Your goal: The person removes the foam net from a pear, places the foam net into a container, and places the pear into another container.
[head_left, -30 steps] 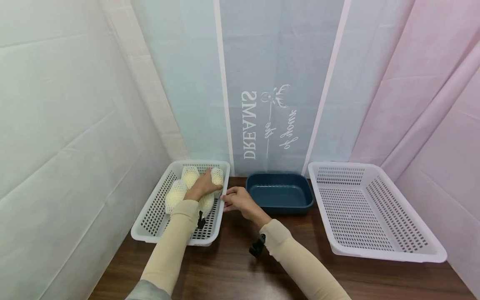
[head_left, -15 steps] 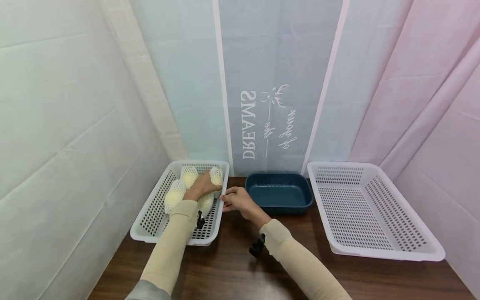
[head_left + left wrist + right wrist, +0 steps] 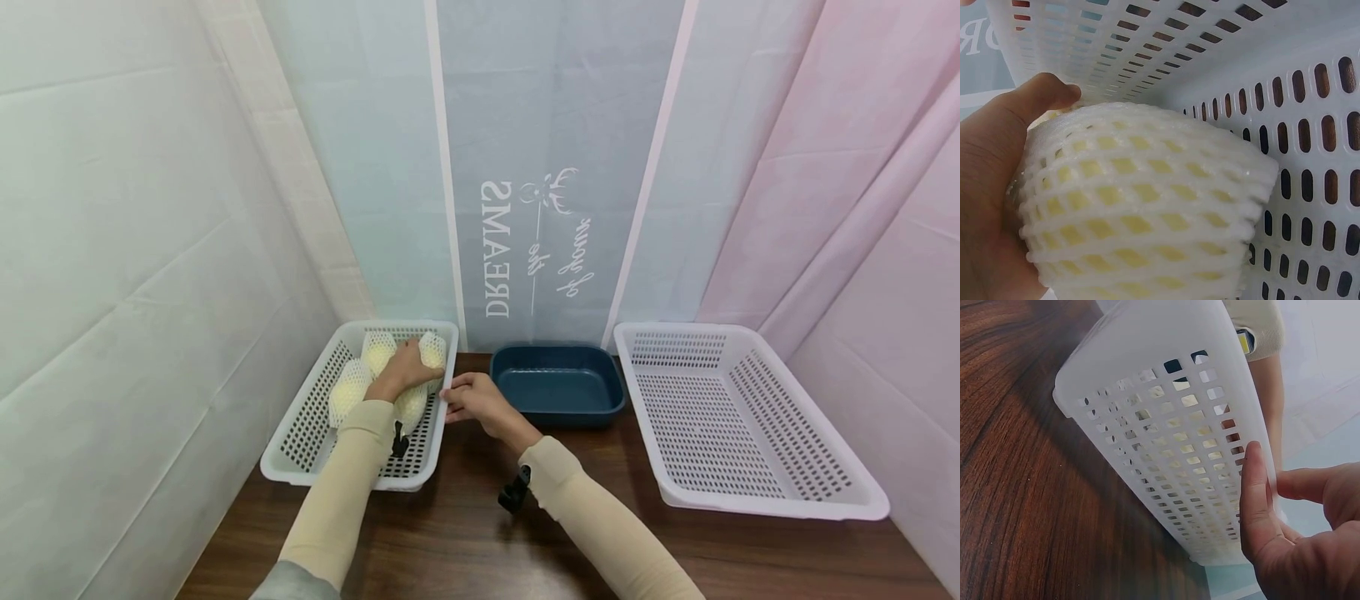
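In the head view, my left hand reaches into the white perforated basket on the left. Its fingers and thumb hold a pale yellow, rounded fruit in a white foam net, by the basket's right wall. Fingertips on the fruit's far side are hidden. Another netted fruit fills the left wrist view, just below my thumb. More netted fruits lie to the left of the hand. My right hand pinches the basket's right rim, thumb on top and fingers against the outer wall.
A dark blue rectangular tub stands on the brown wooden table, right of the basket. Farther right is a larger white perforated basket. Fabric-covered walls close in the left, back and right sides.
Almost nothing differs; the head view has shifted very slightly. Both hands keep their places, the left on the netted fruit and the right at the basket rim.
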### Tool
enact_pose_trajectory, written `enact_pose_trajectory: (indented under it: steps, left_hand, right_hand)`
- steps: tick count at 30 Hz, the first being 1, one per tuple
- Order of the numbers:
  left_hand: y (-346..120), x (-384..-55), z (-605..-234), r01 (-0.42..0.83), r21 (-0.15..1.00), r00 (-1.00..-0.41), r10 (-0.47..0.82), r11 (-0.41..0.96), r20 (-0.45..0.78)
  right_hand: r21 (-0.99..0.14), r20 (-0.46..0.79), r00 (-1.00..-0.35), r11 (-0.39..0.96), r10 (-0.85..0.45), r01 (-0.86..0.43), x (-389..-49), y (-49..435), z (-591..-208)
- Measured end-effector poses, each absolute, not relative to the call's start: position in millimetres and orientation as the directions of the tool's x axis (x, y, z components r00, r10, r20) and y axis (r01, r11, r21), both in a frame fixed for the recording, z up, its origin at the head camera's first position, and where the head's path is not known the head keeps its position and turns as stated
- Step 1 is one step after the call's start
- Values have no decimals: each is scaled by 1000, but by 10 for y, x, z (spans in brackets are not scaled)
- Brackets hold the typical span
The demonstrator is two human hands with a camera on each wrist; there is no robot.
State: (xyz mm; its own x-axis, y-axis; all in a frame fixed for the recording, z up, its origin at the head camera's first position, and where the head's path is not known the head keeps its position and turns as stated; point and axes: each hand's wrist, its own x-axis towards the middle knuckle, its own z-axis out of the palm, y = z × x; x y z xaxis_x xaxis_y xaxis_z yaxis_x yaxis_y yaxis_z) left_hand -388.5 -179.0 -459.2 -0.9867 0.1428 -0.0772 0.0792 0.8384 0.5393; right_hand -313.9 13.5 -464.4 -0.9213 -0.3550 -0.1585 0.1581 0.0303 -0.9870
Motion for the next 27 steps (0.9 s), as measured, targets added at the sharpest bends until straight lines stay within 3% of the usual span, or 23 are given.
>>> enact_pose_trajectory:
  steps: [27]
  left_hand:
    - [-1801, -3916, -4487, 133, 611, -988, 150, 780, 23]
  right_hand:
    - [-989, -148, -922, 39, -359, 143, -3151, 150, -4646]
